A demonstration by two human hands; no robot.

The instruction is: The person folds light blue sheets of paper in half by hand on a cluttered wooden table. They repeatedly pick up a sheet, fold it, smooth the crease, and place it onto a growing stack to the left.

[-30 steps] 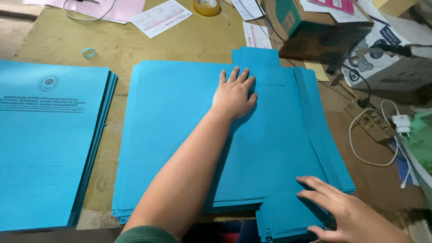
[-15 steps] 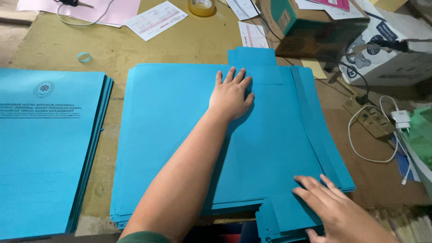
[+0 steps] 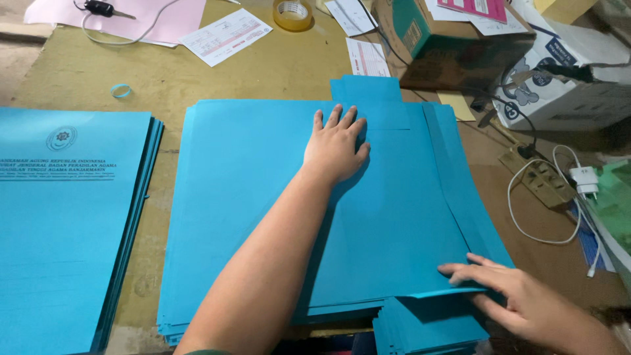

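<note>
A: Head view, the only one I have. My left hand (image 3: 335, 148) lies flat, fingers spread and together-ish, palm down on the far middle of the blue sheet stack (image 3: 263, 210). It grips nothing; I read it as a weight that pins the pile so the top sheets can't slide.

B: And the other one?

A: My right hand (image 3: 526, 299) is at the near right corner, fingers stretched out almost straight, fingertips on the edge of the top sheet (image 3: 394, 223). That corner sits a little raised above the sheets under it, with a shadow beneath. Whether the thumb is under the edge I cannot tell, it's hidden.

B: How does the pile lie?

A: In the middle of the brown surface (image 3: 230, 72), right in front of me. Its long axis looks to run left to right, though the angle makes that a judgement. A narrow tab (image 3: 368, 87) sticks out past the far edge, and a matching tab bundle (image 3: 427, 325) juts toward me at the near edge.

B: Anything around it?

A: A second printed blue stack (image 3: 66, 223) lies to the left, apart from mine, a tape roll (image 3: 293, 13) and a small blue ring (image 3: 120, 91) sit farther off, and cardboard boxes (image 3: 460, 39) and a white cable (image 3: 545, 197) are on the right
</note>
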